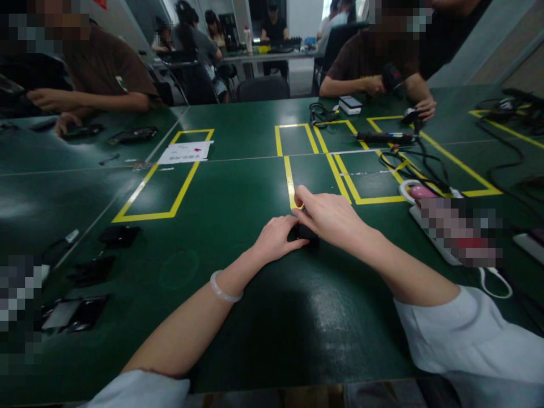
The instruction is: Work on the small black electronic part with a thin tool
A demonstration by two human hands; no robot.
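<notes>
Close together over the middle of the green table [238, 351], both my hands meet at a small black object [306, 232]. My left hand [278, 238] grips its left side, thumb in front and fingers behind. Above it, my right hand [329, 218] has thumb and index finger bent together in a pinch at its top. Whether anything small sits in that pinch is hidden. Most of the black object is covered by my fingers, so its kind does not show.
Black parts [119, 235] lie at the left. On the right are a phone-like item in a white case [437, 238], a black pen-shaped screwdriver [385, 137] and tangled cables. Yellow tape [144, 217] marks rectangles around a paper label [186, 152]. Across the table, a person holds a power drill [393, 79].
</notes>
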